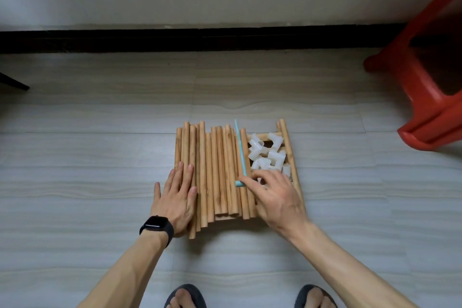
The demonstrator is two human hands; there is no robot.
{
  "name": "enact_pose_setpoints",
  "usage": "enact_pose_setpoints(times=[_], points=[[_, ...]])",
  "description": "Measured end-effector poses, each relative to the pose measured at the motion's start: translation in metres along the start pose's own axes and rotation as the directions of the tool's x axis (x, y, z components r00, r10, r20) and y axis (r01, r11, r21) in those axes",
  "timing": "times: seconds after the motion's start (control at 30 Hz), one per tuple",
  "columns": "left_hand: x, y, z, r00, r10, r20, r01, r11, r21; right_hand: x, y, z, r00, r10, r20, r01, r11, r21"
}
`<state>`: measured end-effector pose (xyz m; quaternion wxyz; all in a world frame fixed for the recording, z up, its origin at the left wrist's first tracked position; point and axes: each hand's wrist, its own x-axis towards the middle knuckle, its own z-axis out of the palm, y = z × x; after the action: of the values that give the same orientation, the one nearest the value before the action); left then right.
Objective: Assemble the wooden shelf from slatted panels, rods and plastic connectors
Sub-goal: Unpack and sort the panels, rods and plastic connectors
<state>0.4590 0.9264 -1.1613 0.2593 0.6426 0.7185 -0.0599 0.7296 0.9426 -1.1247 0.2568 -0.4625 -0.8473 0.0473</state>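
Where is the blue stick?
Head view, centre: the blue stick lies atop the wooden rods, left of the white connectors, near end at fingers of the right hand.

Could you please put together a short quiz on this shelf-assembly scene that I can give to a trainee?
1. True or false: the left hand lies flat on the round light-brown wooden rods.
2. Multiple choice: where do the white translucent plastic connectors lie? A) under the left hand; B) on the slatted wooden panel, right of the rods; C) on top of the rods, at their left edge.
3. Fill in the blank: the black smartwatch sits on the ____ wrist.

Key: 1 true; 2 B; 3 left.
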Motion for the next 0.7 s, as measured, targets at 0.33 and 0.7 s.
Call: enact_pose_setpoints(times=[0.33, 0.7], points=[[0.017, 0.108, -0.013, 0.957, 0.278, 0.084, -0.29, 0.928, 0.232, -0.194, 0.109, -0.062, 0.83, 0.551, 0.086, -0.524, 0.824, -0.216], [0.01, 0.124, 0.014, 0.962, 0.208, 0.175, -0.26, 0.896, 0.36, -0.241, 0.098, -0.054, 0.655, 0.691, 0.305, -0.627, 0.723, -0.291]])
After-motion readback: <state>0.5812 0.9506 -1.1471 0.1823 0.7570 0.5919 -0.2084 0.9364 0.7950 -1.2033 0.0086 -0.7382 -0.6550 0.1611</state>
